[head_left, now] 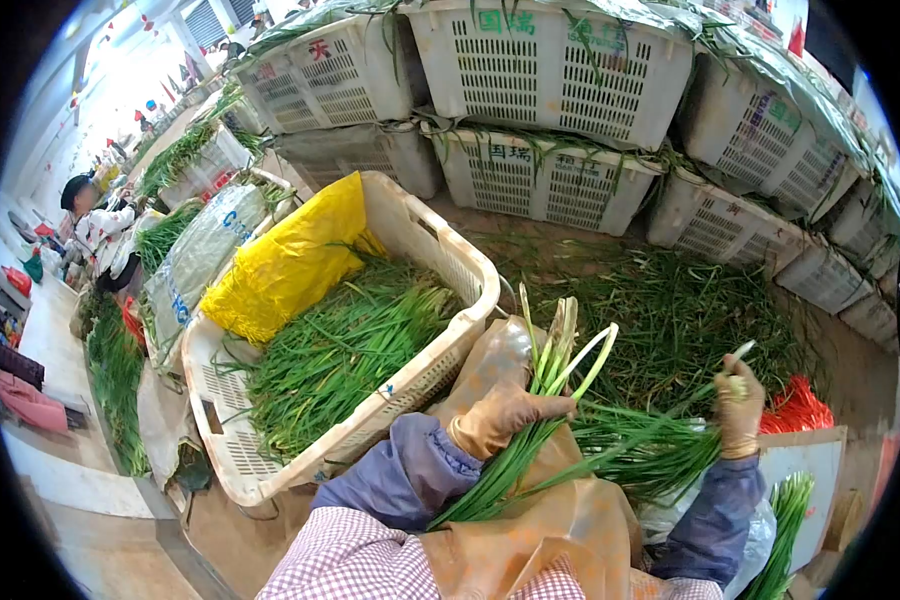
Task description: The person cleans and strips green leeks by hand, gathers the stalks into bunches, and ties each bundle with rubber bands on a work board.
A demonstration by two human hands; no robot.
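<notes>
My left hand (505,412), in a brown glove, is closed round a bunch of green stalks (560,350) with pale ends pointing up and leaves trailing down over my apron (560,515). On the right, my gloved right hand (738,405) has its fingers closed on a thin stalk (745,349) whose white end sticks up past the fingers. Loose green leaves (640,445) stretch between the two hands. Left of my left hand is a white crate (479,308) with cut greens (345,350) and a yellow sheet (280,265) inside.
Stacked white crates (560,65) stand behind. A wide heap of greens (680,325) covers the floor ahead. Red strings (798,407) lie beyond my right hand, beside a board (805,480) and a tied bundle (787,530). Another person (100,225) is at far left.
</notes>
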